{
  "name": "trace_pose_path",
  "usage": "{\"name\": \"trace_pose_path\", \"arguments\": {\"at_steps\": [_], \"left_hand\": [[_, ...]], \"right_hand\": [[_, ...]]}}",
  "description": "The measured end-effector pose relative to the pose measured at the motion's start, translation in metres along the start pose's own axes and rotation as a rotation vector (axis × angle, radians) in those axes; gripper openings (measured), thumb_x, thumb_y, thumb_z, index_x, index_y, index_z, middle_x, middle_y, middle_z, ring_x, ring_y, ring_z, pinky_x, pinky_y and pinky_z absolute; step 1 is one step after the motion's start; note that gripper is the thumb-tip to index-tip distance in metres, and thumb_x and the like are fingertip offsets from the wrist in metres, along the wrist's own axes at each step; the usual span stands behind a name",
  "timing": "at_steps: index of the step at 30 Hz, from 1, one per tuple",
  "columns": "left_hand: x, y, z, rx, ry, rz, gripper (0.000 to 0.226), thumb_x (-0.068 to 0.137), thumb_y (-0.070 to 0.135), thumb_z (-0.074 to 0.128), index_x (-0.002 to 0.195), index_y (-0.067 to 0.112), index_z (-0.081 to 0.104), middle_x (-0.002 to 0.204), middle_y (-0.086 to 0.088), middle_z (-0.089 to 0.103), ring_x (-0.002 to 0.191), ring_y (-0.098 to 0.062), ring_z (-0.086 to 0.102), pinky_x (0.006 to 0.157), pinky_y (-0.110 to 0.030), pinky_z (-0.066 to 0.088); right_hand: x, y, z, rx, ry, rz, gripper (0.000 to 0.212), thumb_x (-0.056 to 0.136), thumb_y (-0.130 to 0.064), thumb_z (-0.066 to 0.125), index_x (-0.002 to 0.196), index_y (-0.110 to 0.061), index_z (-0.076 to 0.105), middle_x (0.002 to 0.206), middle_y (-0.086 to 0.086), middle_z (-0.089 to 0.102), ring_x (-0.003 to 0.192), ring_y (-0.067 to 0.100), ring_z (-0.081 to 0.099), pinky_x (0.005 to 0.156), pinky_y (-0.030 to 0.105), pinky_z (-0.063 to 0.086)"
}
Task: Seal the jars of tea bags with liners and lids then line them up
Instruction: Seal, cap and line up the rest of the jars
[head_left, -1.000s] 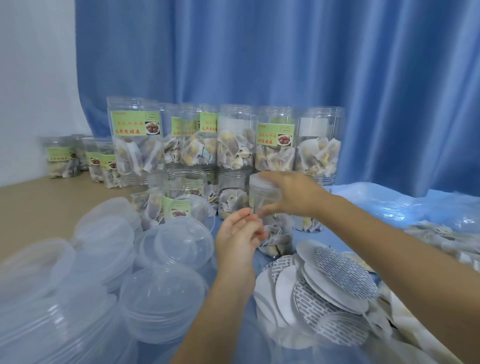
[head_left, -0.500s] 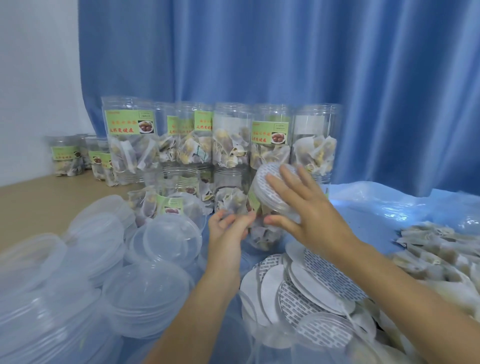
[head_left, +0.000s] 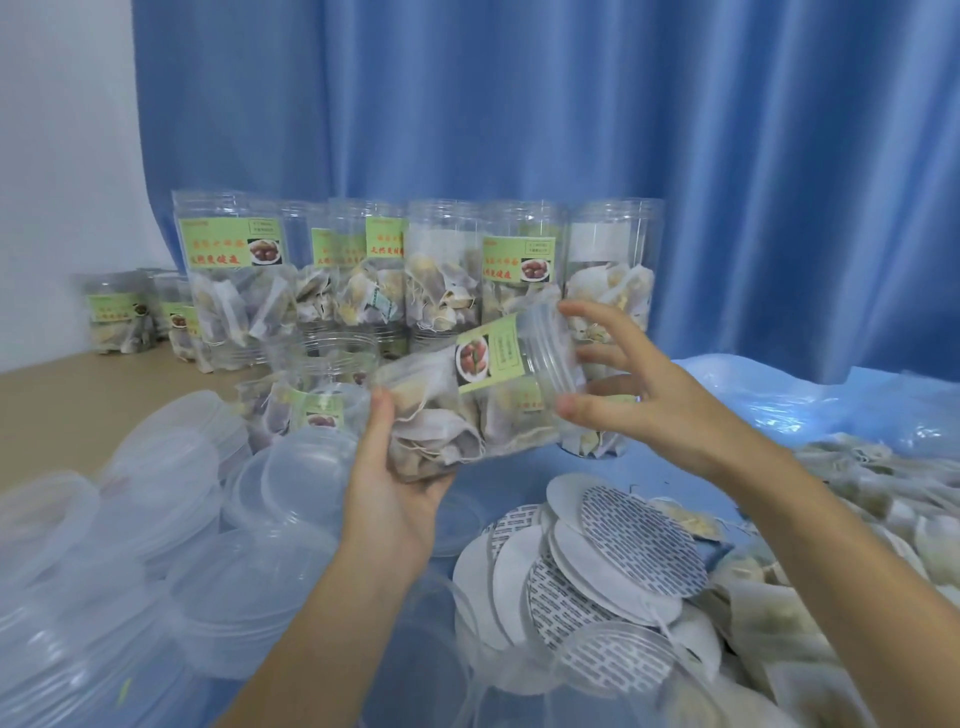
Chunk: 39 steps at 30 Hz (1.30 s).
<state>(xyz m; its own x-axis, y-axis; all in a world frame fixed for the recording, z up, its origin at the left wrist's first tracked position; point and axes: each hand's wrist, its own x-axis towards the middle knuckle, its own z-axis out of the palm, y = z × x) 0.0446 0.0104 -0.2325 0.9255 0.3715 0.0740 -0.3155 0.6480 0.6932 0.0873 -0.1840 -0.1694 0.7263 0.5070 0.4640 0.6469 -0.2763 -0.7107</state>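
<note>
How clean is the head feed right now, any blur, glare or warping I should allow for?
Head view: the held jar and right hand are slightly motion-softened; the lids at lower left are smeared and out of focus; wide-angle stretch bends the frame edges; lighting is soft and even, with mild sheen on the blue plastic sheet; the liners read sharply.

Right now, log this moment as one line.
left hand holds jar tilted | right hand open at mouth | no lid
</note>
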Motion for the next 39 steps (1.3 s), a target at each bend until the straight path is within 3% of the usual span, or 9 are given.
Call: {"name": "trace_pose_path", "arguments": {"at_steps": [4,9,15,18,23,25,27,31,39], "left_hand": [[0.003,-0.001,-0.004,0.034,0.022,0.002,0.025,0.086,0.042,0.056,0.09,0.019,0.064,0.086,-0.004,0.07,0.085,-0.021,0.064,0.085,-0.037,0.049],[0.004,-0.001,-0.008,0.104,0.031,-0.037,0.03,0.085,0.046,0.056,0.079,0.019,0.069,0.077,-0.002,0.073,0.071,-0.019,0.068,0.083,-0.037,0.05],[0.006,-0.003,-0.009,0.084,0.015,-0.028,0.032,0.075,0.046,0.062,0.088,0.016,0.066,0.076,-0.004,0.069,0.068,-0.02,0.063,0.072,-0.032,0.049],[0.004,-0.003,-0.006,0.063,-0.002,0.053,0.045,0.066,0.039,0.066,0.105,0.016,0.066,0.088,-0.001,0.071,0.076,-0.016,0.068,0.079,-0.032,0.05],[0.009,-0.001,-0.01,0.09,0.025,0.076,0.034,0.085,0.03,0.06,0.117,0.023,0.065,0.096,0.005,0.073,0.084,-0.014,0.068,0.086,-0.036,0.047],[0.01,-0.002,-0.01,0.069,0.048,0.04,0.027,0.081,0.034,0.063,0.106,0.024,0.069,0.087,0.005,0.074,0.076,-0.014,0.07,0.084,-0.036,0.05],[0.009,-0.003,-0.01,0.07,0.048,-0.03,0.029,0.075,0.041,0.065,0.097,0.022,0.069,0.084,0.001,0.073,0.07,-0.016,0.07,0.076,-0.035,0.054],[0.009,-0.004,-0.011,0.075,0.034,-0.085,0.035,0.083,0.047,0.059,0.1,0.017,0.068,0.084,-0.005,0.073,0.071,-0.022,0.071,0.085,-0.043,0.052],[0.009,-0.002,-0.014,0.09,-0.063,-0.14,0.051,0.079,0.05,0.055,0.11,0.011,0.065,0.094,-0.01,0.072,0.09,-0.029,0.067,0.089,-0.045,0.049]], "right_hand": [[-0.001,0.012,-0.007,-0.043,-0.114,0.0,0.09,0.058,-0.038,0.078,0.123,-0.074,0.027,0.116,-0.018,0.048,0.091,-0.005,0.06,0.071,0.013,0.05],[-0.003,0.018,-0.014,-0.073,-0.254,-0.081,0.094,0.061,-0.013,0.083,0.13,-0.058,0.036,0.134,-0.035,0.036,0.124,-0.007,0.04,0.096,0.016,0.045],[-0.006,0.015,-0.012,-0.119,-0.084,0.026,0.087,0.039,-0.063,0.084,0.116,-0.065,0.045,0.107,-0.008,0.063,0.087,0.002,0.066,0.067,0.024,0.056],[-0.002,0.024,0.004,0.079,0.03,0.212,0.069,0.053,-0.078,0.06,0.11,-0.041,0.056,0.073,0.015,0.07,0.06,0.028,0.07,0.051,0.033,0.056],[-0.002,0.022,0.016,0.144,-0.228,0.552,0.108,0.05,-0.094,0.029,0.138,-0.031,0.031,0.091,0.024,0.071,0.078,0.033,0.071,0.065,0.036,0.059],[0.001,0.02,0.012,0.047,-0.125,0.393,0.102,0.058,-0.092,0.029,0.145,-0.04,0.021,0.145,-0.003,0.042,0.123,0.022,0.053,0.096,0.037,0.048],[0.0,0.016,0.006,-0.02,-0.073,0.114,0.094,0.063,-0.086,0.048,0.142,-0.055,0.007,0.147,-0.031,0.007,0.139,0.009,0.026,0.108,0.036,0.033],[-0.006,0.017,0.006,-0.156,-0.14,-0.078,0.096,0.053,-0.063,0.078,0.131,-0.066,0.021,0.146,-0.028,0.02,0.133,0.001,0.03,0.105,0.036,0.04],[-0.004,0.017,0.022,-0.318,0.131,-0.082,0.081,0.062,-0.079,0.053,0.133,-0.061,0.019,0.14,-0.01,0.043,0.123,0.009,0.042,0.097,0.032,0.038]]}}
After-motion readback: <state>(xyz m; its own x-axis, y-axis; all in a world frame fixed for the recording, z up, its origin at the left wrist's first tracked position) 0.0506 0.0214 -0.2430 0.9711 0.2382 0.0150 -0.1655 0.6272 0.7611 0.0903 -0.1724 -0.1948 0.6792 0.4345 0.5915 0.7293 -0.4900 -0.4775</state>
